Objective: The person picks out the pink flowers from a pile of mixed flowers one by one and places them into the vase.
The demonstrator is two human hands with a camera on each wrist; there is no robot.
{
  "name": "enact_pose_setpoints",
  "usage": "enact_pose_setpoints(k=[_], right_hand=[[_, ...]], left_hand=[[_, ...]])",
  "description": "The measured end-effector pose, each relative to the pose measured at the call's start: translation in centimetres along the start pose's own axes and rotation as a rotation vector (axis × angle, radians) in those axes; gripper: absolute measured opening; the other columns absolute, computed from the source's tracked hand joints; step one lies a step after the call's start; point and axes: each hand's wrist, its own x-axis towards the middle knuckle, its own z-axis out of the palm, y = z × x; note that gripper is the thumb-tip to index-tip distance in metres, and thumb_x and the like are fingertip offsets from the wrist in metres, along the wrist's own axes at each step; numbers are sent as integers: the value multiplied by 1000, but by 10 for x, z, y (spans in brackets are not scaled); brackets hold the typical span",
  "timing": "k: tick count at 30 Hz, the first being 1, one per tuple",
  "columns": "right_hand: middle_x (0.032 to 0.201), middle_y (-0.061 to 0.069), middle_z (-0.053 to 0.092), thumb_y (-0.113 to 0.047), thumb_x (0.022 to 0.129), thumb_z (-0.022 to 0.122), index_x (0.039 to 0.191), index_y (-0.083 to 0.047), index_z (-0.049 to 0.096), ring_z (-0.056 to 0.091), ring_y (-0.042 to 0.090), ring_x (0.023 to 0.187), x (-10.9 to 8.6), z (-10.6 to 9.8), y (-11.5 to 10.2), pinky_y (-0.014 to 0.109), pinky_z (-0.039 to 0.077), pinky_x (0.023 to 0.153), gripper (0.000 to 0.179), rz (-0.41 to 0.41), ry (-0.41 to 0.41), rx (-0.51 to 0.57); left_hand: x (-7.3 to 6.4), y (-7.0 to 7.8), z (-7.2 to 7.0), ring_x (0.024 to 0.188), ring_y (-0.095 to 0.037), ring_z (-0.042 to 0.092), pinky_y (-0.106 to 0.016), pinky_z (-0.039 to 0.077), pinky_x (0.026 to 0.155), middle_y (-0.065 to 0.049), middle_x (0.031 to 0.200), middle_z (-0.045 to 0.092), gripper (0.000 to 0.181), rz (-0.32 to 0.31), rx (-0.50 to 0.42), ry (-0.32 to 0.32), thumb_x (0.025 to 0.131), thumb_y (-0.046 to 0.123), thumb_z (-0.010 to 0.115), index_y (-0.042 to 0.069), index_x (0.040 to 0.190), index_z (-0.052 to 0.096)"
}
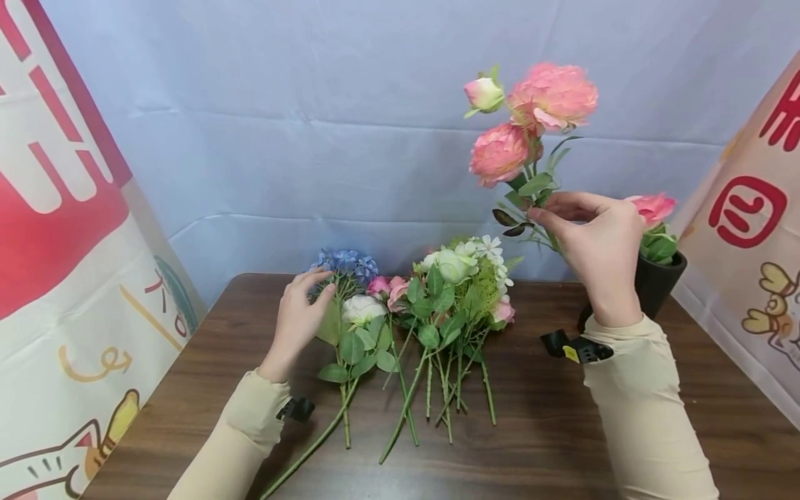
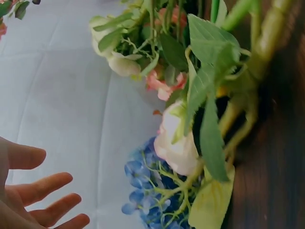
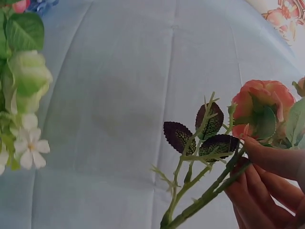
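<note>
My right hand (image 1: 600,243) pinches the stem of a pink artificial peony (image 1: 553,97) between thumb and fingers, raised above the table. That spray carries two full blooms and a bud, and dark leaves (image 3: 178,137) show beside its stem in the right wrist view. My left hand (image 1: 300,316) hovers with fingers spread beside a blue hydrangea (image 1: 346,264); the left wrist view shows nothing in its fingers. Next to the hydrangea lies a white rose (image 1: 364,309). Further right is a pile of green-and-white flowers (image 1: 453,264) with several stems pointing toward me.
Behind my right hand stands a black vase (image 1: 659,285) holding a pink flower (image 1: 653,207), partly hidden by the wrist. The dark wooden table (image 1: 500,458) ends at a pale blue cloth backdrop (image 1: 281,139). Printed curtains (image 1: 62,264) hang at both sides.
</note>
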Motion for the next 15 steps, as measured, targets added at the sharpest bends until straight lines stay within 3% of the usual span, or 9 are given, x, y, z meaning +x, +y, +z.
enact_pose_setpoints(k=[5, 12, 15], right_hand=[[61, -34, 56, -34, 72, 81, 86, -11, 77, 58, -9, 61, 6, -5, 4, 14, 40, 53, 27, 3, 21, 9], [62, -35, 55, -36, 71, 82, 88, -10, 77, 58, -12, 61, 17, -13, 9, 13, 40, 53, 32, 9, 44, 1], [62, -35, 55, -36, 71, 82, 90, -9, 77, 57, -13, 61, 22, -17, 11, 13, 40, 53, 34, 12, 49, -12]], left_hand=[[-1, -8, -3, 134, -36, 34, -56, 29, 106, -14, 145, 43, 39, 21, 29, 0, 96, 24, 54, 6, 130, 57], [-3, -17, -8, 128, -33, 39, -49, 39, 94, -11, 145, 43, 39, 13, 57, -3, 96, 25, 54, 6, 130, 57], [-4, -21, -11, 128, -34, 39, -50, 37, 97, -13, 144, 44, 39, 14, 71, 4, 96, 24, 54, 5, 130, 57]])
